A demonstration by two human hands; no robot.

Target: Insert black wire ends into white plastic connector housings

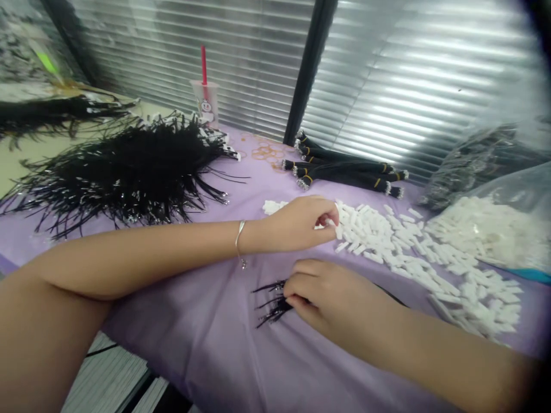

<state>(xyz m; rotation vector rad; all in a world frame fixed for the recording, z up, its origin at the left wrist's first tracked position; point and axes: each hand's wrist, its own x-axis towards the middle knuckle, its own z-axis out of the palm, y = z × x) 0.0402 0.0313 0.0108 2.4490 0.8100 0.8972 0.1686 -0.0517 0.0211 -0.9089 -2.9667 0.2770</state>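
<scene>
My left hand (301,222) reaches across to the near left edge of a pile of small white plastic pieces (370,229). Its thumb and forefinger are pinched together around a white piece at the fingertips, which is partly hidden. Closer to me, my right hand (321,289) is closed over a small bundle of thin black cords (275,307). Their ends with small metallic tips stick out to the left of the fingers, while the rest passes under the hand. The cords lie on a purple tablecloth (215,332).
A large heap of black cords (142,166) spreads at the left. Banded black cord bundles (344,169) and rubber bands (267,151) lie at the back. A cup with a red straw (205,103) stands by the blinds. A clear bag of white pieces (486,229) sits at right.
</scene>
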